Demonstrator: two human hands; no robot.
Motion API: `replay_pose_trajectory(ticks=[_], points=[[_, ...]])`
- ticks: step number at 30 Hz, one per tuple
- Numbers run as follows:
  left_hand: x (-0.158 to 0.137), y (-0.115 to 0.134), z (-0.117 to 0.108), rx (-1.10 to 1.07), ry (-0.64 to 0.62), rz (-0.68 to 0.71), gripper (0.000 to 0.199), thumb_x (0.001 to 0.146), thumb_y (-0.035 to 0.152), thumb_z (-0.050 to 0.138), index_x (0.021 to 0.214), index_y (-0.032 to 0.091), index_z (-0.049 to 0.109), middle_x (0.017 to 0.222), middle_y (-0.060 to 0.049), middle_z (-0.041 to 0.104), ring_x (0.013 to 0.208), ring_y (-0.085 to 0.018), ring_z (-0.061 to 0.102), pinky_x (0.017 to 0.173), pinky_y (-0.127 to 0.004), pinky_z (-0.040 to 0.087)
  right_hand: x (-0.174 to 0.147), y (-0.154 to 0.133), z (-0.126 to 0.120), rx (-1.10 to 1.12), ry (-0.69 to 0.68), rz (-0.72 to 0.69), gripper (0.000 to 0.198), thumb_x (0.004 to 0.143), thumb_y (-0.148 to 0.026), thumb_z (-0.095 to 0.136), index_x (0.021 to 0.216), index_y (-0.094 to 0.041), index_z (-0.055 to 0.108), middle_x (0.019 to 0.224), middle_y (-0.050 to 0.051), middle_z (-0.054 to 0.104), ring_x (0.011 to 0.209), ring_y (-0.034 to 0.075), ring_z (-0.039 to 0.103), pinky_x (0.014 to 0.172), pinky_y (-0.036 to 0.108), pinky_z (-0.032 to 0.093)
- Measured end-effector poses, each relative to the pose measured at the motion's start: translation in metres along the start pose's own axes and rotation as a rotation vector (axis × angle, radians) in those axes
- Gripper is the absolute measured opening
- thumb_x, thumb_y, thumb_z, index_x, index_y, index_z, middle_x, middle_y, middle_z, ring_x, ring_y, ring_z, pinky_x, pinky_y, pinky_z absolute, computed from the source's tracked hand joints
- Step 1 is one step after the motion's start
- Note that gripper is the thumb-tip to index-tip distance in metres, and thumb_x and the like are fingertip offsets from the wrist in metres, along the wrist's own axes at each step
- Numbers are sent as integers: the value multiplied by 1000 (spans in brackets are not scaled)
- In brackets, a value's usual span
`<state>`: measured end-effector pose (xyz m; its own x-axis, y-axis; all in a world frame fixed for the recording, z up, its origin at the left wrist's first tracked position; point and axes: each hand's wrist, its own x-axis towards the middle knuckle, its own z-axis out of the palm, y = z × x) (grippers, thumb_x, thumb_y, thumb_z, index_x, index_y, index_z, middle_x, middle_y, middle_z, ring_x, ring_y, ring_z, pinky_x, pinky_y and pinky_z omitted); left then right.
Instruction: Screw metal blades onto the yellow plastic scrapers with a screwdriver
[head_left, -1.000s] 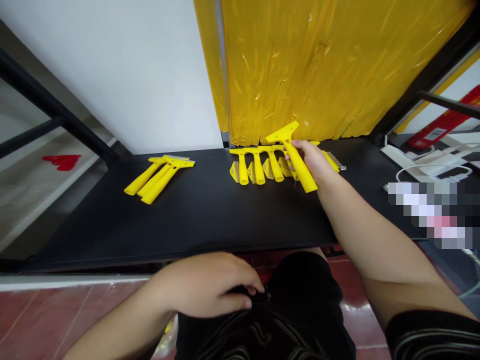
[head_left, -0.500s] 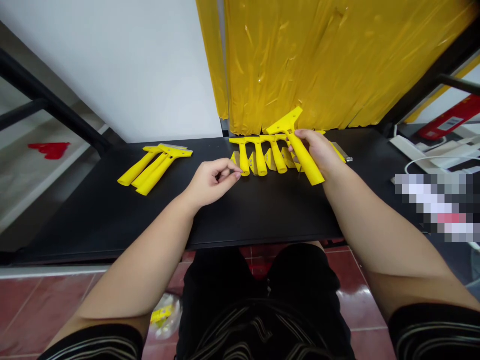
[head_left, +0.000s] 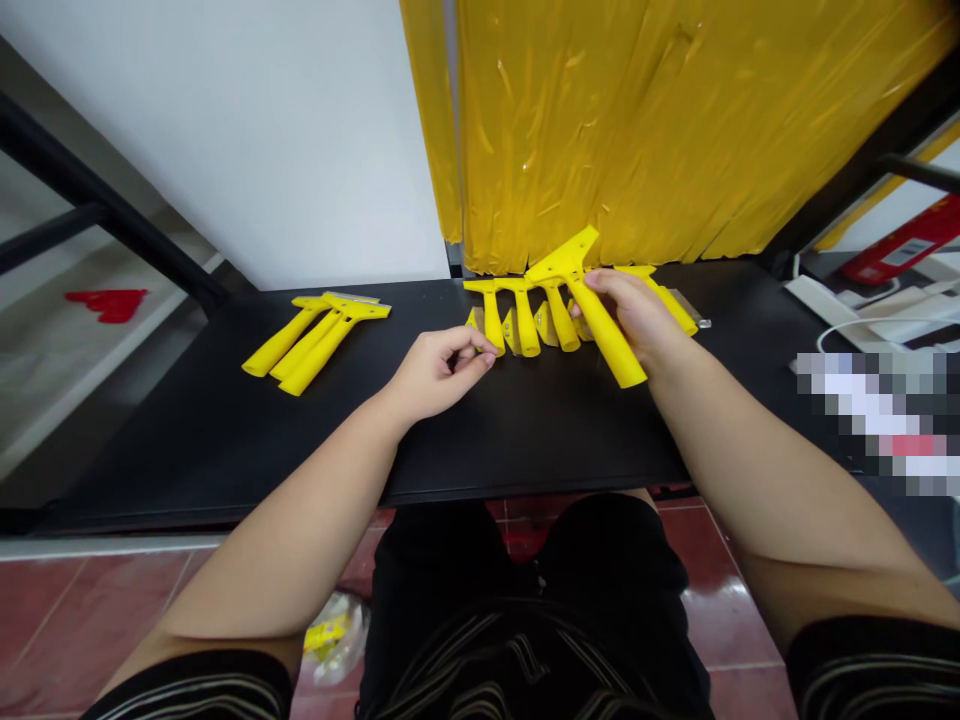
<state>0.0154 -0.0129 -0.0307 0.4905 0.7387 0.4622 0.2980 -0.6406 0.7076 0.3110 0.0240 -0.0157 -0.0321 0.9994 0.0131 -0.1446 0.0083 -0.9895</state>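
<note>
My right hand (head_left: 641, 315) grips a yellow scraper (head_left: 609, 335) by its handle, raised above the black tabletop (head_left: 510, 430) with the wide head tilted up and away from me. My left hand (head_left: 439, 378) is closed in a pinch, fingertips against or just in front of the handle end of the leftmost scraper (head_left: 491, 312) in a row. Whatever those fingers hold, if anything, is too small to make out. Several yellow scrapers stand side by side in that row, with yellowish, pointed metal-like pieces (head_left: 546, 325) between their handles.
Three yellow scrapers with blades (head_left: 315, 345) lie grouped at the left. Yellow plastic sheeting (head_left: 570, 130) and a white panel (head_left: 300, 140) rise behind. At right are white power strips (head_left: 832, 310) and a red box (head_left: 904, 240). A plastic bag (head_left: 337, 635) lies on the floor.
The scraper in my right hand has dipped slightly, its head lower than before. My left hand keeps its pinch in nearly the same spot. The whole view has shifted a little.
</note>
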Motion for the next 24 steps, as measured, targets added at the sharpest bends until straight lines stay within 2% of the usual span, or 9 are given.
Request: replay_pose_trajectory(ticks=[4,6,9,12,16,18,20,22,24], points=[[1,1,13,-248,-76,-154,21,97,34,71,107,15,73,83,-2,69,69,-11,62,65,-24,52,-16,-1,21,68,-110,17,25,84,-37,81,88,-20,63,68,1,70,39,6,32,36,21,20],[1,1,18,-415,-158,-252,30,97,39,72,112,14,72,96,-8,75,79,-15,71,73,-28,59,-24,-1,32,100,-205,14,30,83,-40,83,88,-21,60,68,0,69,39,4,25,37,21,14],[0,4,24,-607,-262,-349,37,94,47,77,110,14,72,105,-11,78,90,-19,76,84,-33,63,-33,1,45,147,-277,-11,37,80,-41,88,88,-23,56,56,-9,54,39,3,20,39,20,13],[-2,9,27,-716,-277,-388,41,90,47,83,112,15,70,108,-10,79,96,-20,77,90,-35,63,-35,6,52,171,-258,-32,39,79,-40,90,87,-23,55,51,-14,38,39,3,19,39,20,14],[-3,12,28,-728,-271,-442,47,84,40,89,116,16,66,101,-7,78,91,-19,77,87,-34,63,-34,9,54,144,-241,-10,37,81,-40,88,87,-23,56,55,-13,44,39,3,21,39,21,13],[-3,11,25,-699,-241,-449,47,85,41,88,118,16,65,101,-7,78,88,-18,77,83,-33,63,-34,8,53,112,-247,1,33,83,-40,85,89,-22,58,64,-9,55,40,2,22,39,22,12],[-3,7,18,-635,-153,-430,47,87,44,85,119,16,65,104,-9,78,86,-19,77,81,-34,63,-33,5,51,86,-249,15,29,84,-38,84,92,-21,61,71,-7,59,41,2,23,40,22,12],[-3,0,7,-462,2,-395,48,87,46,83,121,17,65,107,-9,77,85,-20,76,79,-35,63,-32,2,47,79,-232,27,28,82,-35,85,92,-21,61,68,-9,53,42,2,22,41,22,12],[-4,-10,-6,-169,162,-388,48,86,47,82,121,18,67,105,-8,77,85,-21,74,79,-35,61,-29,0,41,78,-201,32,30,79,-32,86,90,-21,61,64,-11,45,43,2,22,42,22,12]])
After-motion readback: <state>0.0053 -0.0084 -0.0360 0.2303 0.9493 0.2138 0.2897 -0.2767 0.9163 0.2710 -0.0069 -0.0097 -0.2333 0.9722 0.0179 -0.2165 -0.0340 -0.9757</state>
